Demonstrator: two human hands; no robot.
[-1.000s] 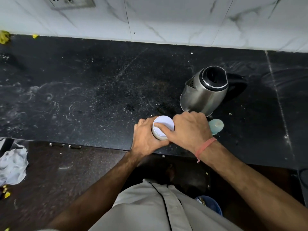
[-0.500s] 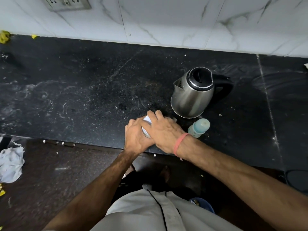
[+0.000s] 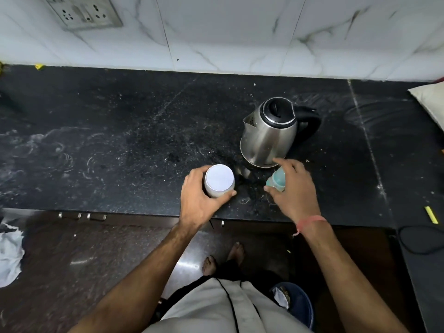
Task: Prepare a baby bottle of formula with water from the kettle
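A round container with a white lid (image 3: pixel 219 180) stands near the front edge of the black counter (image 3: pixel 120 140). My left hand (image 3: pixel 200 197) grips it, fingers and thumb curled round its side. To its right a small baby bottle with a teal cap (image 3: pixel 276 180) stands on the counter. My right hand (image 3: pixel 294 188) is around that bottle, thumb at its left side and fingers over its right. Just behind the bottle sits a steel kettle (image 3: pixel 270 133) with a black lid and handle, lid closed.
A white marble wall with a socket plate (image 3: pixel 84 13) backs the counter. A pale cushion-like object (image 3: pixel 430 102) lies at the far right. A black cable (image 3: pixel 418 239) and a yellow strip (image 3: pixel 431 215) lie at the right. A blue bin (image 3: pixel 298 304) and crumpled paper (image 3: pixel 9 255) are on the floor.
My right hand left the top of the white-lidded container and moved right to the baby bottle. My left hand stays on the container.
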